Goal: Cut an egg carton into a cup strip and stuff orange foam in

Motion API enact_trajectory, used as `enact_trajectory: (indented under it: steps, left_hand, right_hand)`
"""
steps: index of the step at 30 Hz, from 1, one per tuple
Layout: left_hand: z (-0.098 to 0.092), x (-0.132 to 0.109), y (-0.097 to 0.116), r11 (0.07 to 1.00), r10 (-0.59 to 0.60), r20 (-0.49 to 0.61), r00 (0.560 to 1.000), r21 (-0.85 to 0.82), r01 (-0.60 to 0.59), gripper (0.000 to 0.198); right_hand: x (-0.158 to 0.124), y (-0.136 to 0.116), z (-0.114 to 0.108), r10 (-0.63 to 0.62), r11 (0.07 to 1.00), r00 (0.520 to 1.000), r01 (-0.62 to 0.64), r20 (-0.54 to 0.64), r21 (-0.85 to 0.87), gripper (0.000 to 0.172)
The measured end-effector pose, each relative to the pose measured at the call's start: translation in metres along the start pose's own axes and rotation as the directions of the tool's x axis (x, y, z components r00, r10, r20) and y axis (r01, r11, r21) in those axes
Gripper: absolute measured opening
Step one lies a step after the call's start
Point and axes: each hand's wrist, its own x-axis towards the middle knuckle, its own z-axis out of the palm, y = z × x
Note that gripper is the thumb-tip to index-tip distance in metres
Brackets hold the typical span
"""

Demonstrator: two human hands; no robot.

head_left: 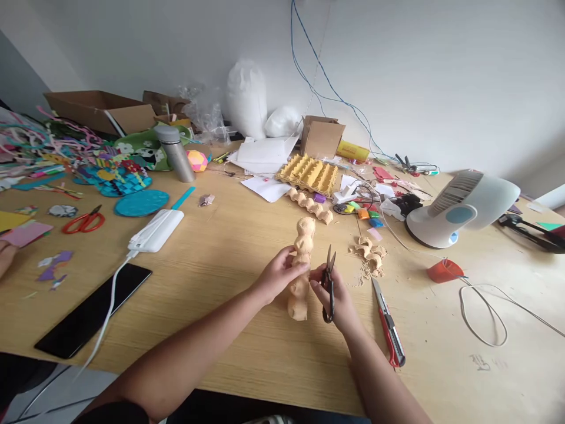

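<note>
My left hand point(282, 274) grips a tan egg carton strip point(304, 241), a row of joined bumps running away from me over the table. The thumb lies across its middle. Black-handled scissors point(329, 282) are in my right hand point(339, 294), blades pointing away from me and slightly parted, just right of the strip. The right fingertips are close to the strip; whether they touch it I cannot tell. Tan carton scraps point(373, 253) lie to the right. A red utility knife point(389, 327) rests beside my right forearm, its blade out.
Farther back are a yellow egg tray point(309, 175) and another carton strip point(311, 206). At right stand a white fan point(459, 206) and a red cup point(445, 271). Leftward lie a power bank point(159, 231), a phone point(95, 312) and red-handled scissors point(85, 222). Another person's hand point(6, 256) shows at the left edge.
</note>
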Motion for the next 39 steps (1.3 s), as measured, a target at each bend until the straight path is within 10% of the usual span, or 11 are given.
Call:
enact_trajectory:
  steps: [13, 27, 39]
  left_hand:
    - [-0.017, 0.005, -0.003, 0.992, 0.024, 0.056, 0.998, -0.128, -0.017, 0.074]
    - [-0.014, -0.014, 0.009, 0.995, 0.082, 0.245, 0.966, 0.038, -0.094, 0.074]
    - [-0.013, -0.020, 0.009, 0.954, 0.181, 0.224, 0.958, 0.198, -0.227, 0.065]
  right_hand:
    - [0.007, 0.009, -0.029, -0.033, 0.848, 0.986, -0.059, -0.163, -0.526, 0.030]
    - [-0.005, -0.011, -0.003, 0.094, 0.955, 0.993, -0.110, 0.072, 0.277, 0.044]
    - [-0.008, -0.006, -0.011, 0.006, 0.988, 0.998, -0.017, 0.066, 0.155, 0.046]
